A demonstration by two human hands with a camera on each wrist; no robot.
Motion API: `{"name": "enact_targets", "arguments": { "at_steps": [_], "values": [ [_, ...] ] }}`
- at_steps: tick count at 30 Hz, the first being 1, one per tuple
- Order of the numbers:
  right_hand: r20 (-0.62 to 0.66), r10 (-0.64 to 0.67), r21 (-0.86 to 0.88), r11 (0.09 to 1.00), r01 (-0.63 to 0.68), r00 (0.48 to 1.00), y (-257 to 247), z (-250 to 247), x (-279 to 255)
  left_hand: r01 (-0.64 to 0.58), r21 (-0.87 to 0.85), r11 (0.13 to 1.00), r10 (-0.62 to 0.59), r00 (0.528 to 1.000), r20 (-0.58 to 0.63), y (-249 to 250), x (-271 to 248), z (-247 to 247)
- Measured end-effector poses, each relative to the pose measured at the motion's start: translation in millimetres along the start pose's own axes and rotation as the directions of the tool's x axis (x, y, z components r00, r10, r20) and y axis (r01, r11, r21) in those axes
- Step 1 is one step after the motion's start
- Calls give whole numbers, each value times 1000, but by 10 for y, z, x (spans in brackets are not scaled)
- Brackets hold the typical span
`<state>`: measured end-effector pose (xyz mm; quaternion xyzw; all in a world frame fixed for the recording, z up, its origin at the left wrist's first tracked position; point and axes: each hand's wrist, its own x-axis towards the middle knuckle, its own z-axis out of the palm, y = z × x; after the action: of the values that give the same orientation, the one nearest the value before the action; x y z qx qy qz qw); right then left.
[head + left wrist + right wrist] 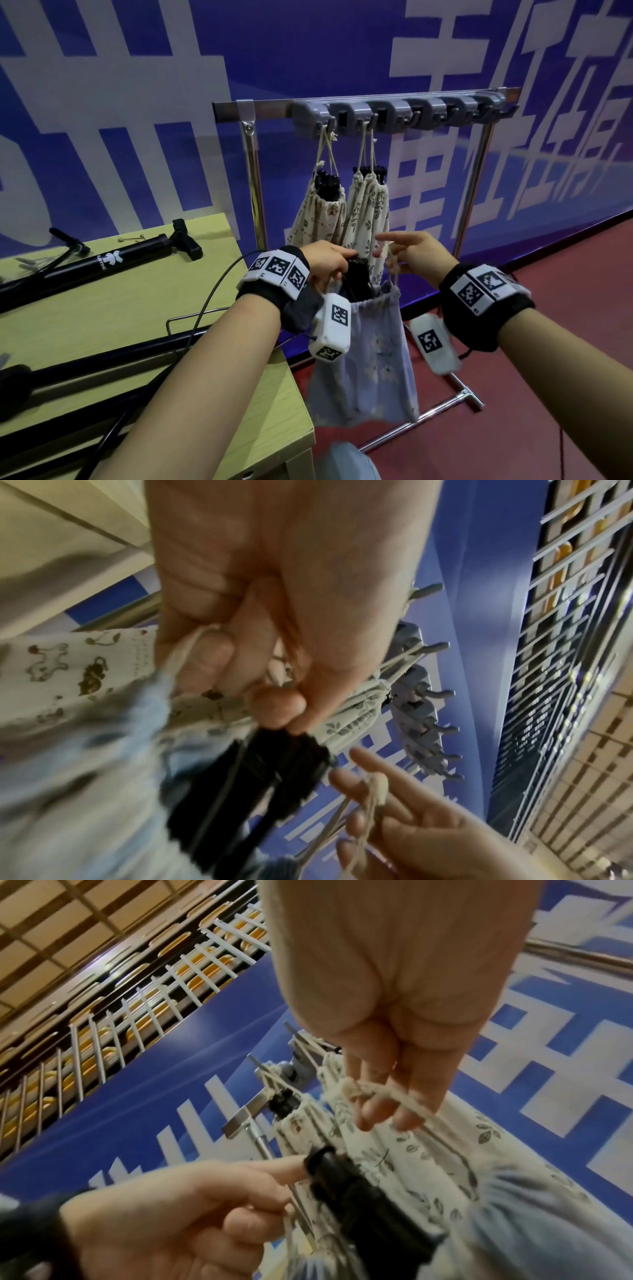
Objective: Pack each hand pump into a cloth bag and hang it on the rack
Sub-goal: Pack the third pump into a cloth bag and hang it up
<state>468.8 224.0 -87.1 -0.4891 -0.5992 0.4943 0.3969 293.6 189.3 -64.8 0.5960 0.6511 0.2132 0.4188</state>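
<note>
A pale blue floral cloth bag (370, 363) hangs between my hands in front of the rack (397, 109), with the black top of a hand pump (359, 281) sticking out of its gathered mouth. My left hand (330, 263) pinches the left drawstring and touches the pump top (253, 777) with thumb and fingertip. My right hand (414, 255) holds the right drawstring cord (387, 1096) across its fingers, index finger pointing left. Cream printed bags (318, 216) (368, 212) with pumps inside hang from the two leftmost grey hooks.
Two loose black pumps (113, 260) (85, 370) lie on the yellow-green table (102, 318) at left. Several grey hooks to the right on the rack are bare. The rack's chrome foot (428, 421) stands on the red floor before a blue banner wall.
</note>
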Motion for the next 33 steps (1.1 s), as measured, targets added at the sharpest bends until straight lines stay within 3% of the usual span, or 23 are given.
{"name": "enact_targets", "arguments": {
  "at_steps": [4, 9, 16, 23, 28, 33],
  "values": [
    [24, -71, -71, 995, 73, 997, 54, 70, -11, 45, 87, 995, -56, 989, 134, 9, -21, 68],
    [-68, -180, -112, 979, 171, 981, 134, 111, -8, 40, 178, 983, -63, 990, 129, 14, -17, 67],
    [-123, -188, -40, 982, 185, 974, 175, 174, 11, 10, 282, 959, -56, 986, 155, 46, -89, 97],
    [-192, -8, 260, 964, 59, 981, 130, 198, 59, 84, 3, 996, -84, 996, -39, -8, 7, 31],
    [-227, 80, 191, 981, -37, 971, 123, 155, 73, 11, -302, 953, -51, 991, -125, 48, -39, -1],
    [-276, 58, 125, 992, -24, 959, 217, 94, 129, -135, -433, 891, 74, 985, -156, 120, -91, -28]
  ]
}}
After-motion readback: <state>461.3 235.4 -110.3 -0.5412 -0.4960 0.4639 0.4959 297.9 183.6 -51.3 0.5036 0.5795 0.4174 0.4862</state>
